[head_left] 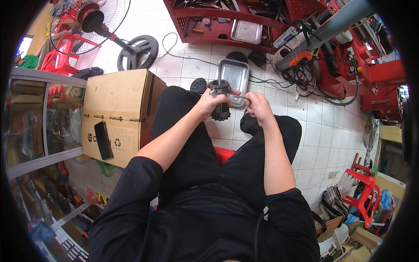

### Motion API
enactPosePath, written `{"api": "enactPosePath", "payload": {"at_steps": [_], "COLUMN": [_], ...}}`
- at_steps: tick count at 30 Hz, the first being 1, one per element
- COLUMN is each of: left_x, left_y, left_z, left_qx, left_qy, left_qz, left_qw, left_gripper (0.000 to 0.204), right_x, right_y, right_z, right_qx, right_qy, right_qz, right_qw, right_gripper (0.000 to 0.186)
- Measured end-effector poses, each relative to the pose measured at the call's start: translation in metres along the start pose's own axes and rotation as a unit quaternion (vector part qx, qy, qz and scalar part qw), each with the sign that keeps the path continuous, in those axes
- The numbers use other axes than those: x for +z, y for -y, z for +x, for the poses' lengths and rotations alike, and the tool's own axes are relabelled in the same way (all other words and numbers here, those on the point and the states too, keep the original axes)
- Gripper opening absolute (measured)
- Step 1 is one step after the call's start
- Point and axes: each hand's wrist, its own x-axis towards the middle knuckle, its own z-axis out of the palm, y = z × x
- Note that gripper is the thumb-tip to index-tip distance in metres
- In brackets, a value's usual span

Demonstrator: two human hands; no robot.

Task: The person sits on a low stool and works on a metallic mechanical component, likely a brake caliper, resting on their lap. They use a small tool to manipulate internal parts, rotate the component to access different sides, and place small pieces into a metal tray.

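Observation:
Between my knees, my left hand (207,104) is wrapped round a dark metal hub-like part (221,112), with a ring-shaped upper end and a toothed lower edge. A thin metal rod (220,75) rises at its upper end; whether it is joined to the part I cannot tell. My right hand (259,107) is closed on a thin metal tool (240,96) that points left at the part's side. Its exact kind and tip are hard to make out. Just beyond the hands, a shallow metal tray (245,72) lies on the tiled floor.
On my left a cardboard box (115,98) carries a black phone (103,139), beside a glass cabinet (43,115). A fan (92,21) stands at the far left. Ahead is a red tool cart (196,26); cables (297,85) trail at right. A red stool (365,192) sits at lower right.

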Motion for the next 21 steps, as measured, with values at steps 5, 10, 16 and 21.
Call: {"api": "enactPosePath", "payload": {"at_steps": [5,10,16,21], "left_x": [0.000,0.001,-0.005,-0.003], "left_y": [0.000,-0.003,0.003,0.001], "left_z": [0.001,0.000,0.002,0.001], "left_qx": [-0.005,-0.007,-0.027,-0.011], "left_qy": [0.015,-0.010,0.018,0.031], "left_qz": [0.020,0.013,0.037,0.054], "left_qw": [1.000,1.000,0.999,0.998], "left_gripper": [0.025,0.025,0.034,0.037], "right_x": [-0.008,-0.006,0.001,-0.011], "right_y": [0.002,0.000,0.004,-0.001], "right_z": [0.001,0.001,-0.001,0.002], "right_qx": [-0.078,-0.017,-0.051,-0.044], "right_qy": [0.000,-0.004,-0.026,-0.019], "right_qz": [0.157,0.053,0.123,0.142], "right_qw": [0.984,0.998,0.991,0.989], "right_gripper": [0.024,0.024,0.025,0.029]}}
